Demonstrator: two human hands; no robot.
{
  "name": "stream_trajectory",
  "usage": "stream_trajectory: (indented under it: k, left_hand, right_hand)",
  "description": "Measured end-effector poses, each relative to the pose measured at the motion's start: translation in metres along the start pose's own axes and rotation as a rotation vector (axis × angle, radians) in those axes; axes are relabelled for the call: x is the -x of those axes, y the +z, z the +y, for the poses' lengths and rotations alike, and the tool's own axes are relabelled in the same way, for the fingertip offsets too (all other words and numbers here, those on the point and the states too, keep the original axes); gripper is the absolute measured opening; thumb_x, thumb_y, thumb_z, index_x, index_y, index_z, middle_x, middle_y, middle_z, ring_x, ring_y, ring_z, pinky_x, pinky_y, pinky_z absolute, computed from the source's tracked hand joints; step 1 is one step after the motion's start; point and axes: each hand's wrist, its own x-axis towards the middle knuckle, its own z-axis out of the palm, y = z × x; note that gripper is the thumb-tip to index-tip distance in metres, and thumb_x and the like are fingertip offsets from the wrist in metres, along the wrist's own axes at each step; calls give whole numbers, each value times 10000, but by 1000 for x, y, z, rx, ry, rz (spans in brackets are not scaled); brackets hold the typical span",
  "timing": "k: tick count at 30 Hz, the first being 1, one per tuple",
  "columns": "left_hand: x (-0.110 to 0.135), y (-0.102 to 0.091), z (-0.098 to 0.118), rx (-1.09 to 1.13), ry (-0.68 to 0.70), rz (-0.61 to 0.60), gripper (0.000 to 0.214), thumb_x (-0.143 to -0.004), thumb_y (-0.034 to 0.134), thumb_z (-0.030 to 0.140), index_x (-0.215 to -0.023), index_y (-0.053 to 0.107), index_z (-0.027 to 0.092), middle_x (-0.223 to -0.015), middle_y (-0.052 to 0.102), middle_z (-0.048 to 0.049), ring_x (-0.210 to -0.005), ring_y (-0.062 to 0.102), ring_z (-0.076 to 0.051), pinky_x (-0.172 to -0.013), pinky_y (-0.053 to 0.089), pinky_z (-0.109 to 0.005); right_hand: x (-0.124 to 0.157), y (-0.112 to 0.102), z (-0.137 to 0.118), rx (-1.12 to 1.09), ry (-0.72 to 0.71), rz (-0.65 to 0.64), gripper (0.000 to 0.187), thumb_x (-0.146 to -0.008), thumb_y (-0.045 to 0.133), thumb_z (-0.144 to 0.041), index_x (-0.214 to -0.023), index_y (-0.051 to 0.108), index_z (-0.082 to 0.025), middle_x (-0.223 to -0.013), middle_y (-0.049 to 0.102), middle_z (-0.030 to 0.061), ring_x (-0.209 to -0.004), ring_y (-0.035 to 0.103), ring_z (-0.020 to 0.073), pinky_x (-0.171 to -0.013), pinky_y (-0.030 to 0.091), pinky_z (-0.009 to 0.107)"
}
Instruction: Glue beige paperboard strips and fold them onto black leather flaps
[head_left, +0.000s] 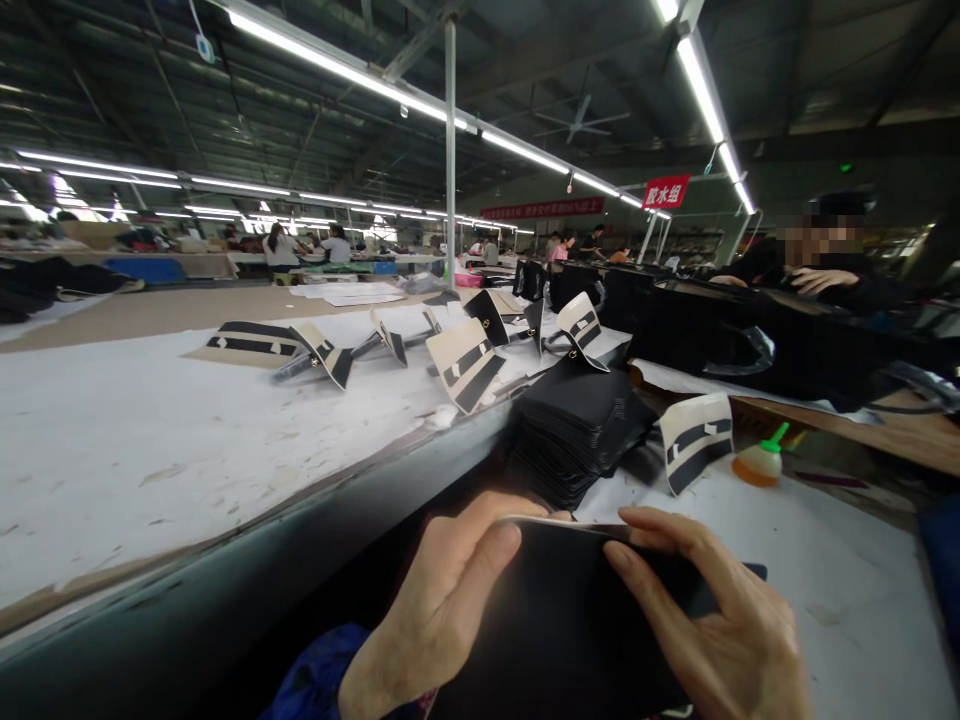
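Both my hands grip one flat black piece of material [570, 610] at the bottom middle of the view. My left hand [442, 600] holds its left edge, thumb pressed on top and fingers curled behind. My right hand [712, 620] lies over its right side, fingers bent over the top edge. Just beyond it sits a tall stack of black pieces [574, 425]. A cream flap with black stripes [696, 440] stands to the right of the stack.
A long white-covered belt [150, 440] runs on the left with several cream-and-black flaps [465, 365] on it. An orange glue bottle with a green tip [759, 462] stands at right. Black bags [720, 330] line the table behind it. A person in black [825, 265] works at far right.
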Motion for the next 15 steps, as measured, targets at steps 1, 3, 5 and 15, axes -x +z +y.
stream_trajectory:
  k: [1, 3, 5, 15]
  left_hand:
    - [1, 1, 2, -9, -9, -13, 289, -1057, 452, 352, -1160, 709, 267, -1187, 769, 23, -1061, 712, -139, -919, 484, -172]
    - [2, 2, 4, -36, -11, -30, 311, -1057, 442, 358, -1176, 713, 263, -1199, 766, 10, -1079, 709, -162, -944, 485, -199]
    - [4, 4, 4, -76, 1, -6, 321, -1053, 443, 368, -1172, 723, 265, -1190, 770, 7, -1073, 712, -176, -955, 482, -217]
    - [6, 0, -7, -136, 22, 10, 357, -1049, 435, 394, -1148, 743, 242, -1151, 778, -20, -1017, 717, -192, -899, 514, -232]
  right_hand:
    - [-1, -1, 0, 1, 3, -13, 157, -990, 603, -407, -1083, 625, -281, -808, 678, -51, -646, 672, 115, -707, 561, 180]
    - [-2, -1, 0, -2, 13, -31, 158, -984, 612, -401, -1088, 622, -282, -788, 666, -58, -613, 661, 110, -697, 562, 177]
    - [-3, -1, -1, -12, 19, -33, 152, -982, 613, -400, -1079, 623, -283, -779, 660, -61, -614, 659, 107, -693, 558, 172]
    - [-5, 6, 2, -70, 25, 25, 154, -981, 622, -414, -1014, 651, -267, -775, 679, -53, -675, 680, 123, -689, 556, 184]
